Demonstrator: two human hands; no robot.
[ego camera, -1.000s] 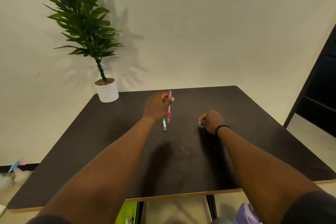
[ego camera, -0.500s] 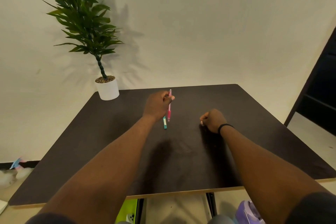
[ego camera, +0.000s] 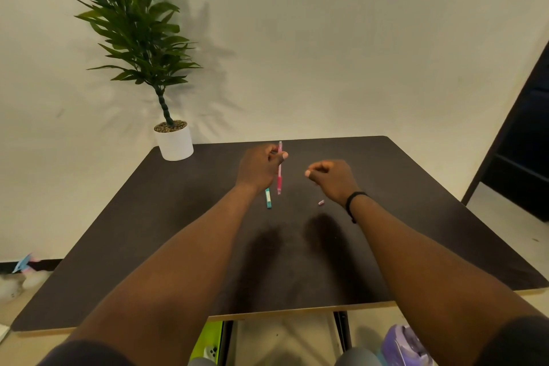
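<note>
The pink pen (ego camera: 279,171) was held nearly upright in the left grip (ego camera: 261,168), clamped round its upper half, above the worktop (ego camera: 178,217). The right grip (ego camera: 332,178), beside the pen, was curled together, nothing seen in it.

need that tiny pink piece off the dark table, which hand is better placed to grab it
Right. The right hand hovers close to the tiny pink piece with nothing visible in its curled fingers; the left hand grips the slim pink pencil farther away.
</note>
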